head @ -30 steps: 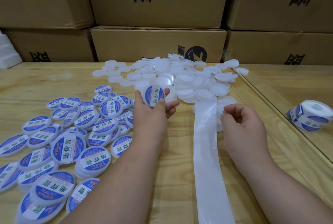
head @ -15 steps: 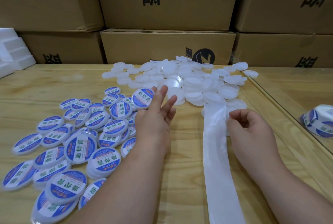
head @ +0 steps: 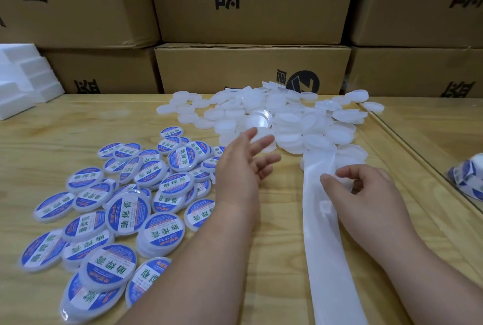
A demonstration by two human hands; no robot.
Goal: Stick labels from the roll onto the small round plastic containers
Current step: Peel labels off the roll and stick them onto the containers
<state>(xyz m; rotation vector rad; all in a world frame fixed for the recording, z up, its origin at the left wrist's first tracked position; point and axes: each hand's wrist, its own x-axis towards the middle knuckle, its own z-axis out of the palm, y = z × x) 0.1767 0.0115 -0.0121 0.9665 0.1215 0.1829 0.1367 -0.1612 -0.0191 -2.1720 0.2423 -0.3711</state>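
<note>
From the head view, the left hand (head: pixel 241 167) hangs just above the wooden table (head: pixel 78 126) with fingers spread and straight, holding nothing, its fingertips (head: pixel 252 132) reaching the near edge of the heap of unlabelled containers (head: pixel 295 120); whether they touch a container cannot be told, as the fingers are blurred; the right hand (head: pixel 366 199) rests on the strip of bare backing paper (head: pixel 329 246), thumb and forefinger curled toward each other over the strip's right edge, though whether they pinch it or a label cannot be told; the strip runs from the near edge of the table up to the white heap, between the two forearms; the unlabelled containers, translucent white discs, lie piled at the far centre of the table, just in front of the stacked cardboard boxes (head: pixel 251 3); the labelled containers (head: pixel 125 201), each bearing a blue and white sticker, lie scattered and overlapping on the left, beside the left forearm; the label roll (head: pixel 467 175) sits at the far right edge of the frame, beyond a seam in the table and well apart from the right hand, partly cut off; white foam blocks (head: pixel 23 81) stand at the far left against the boxes.
</note>
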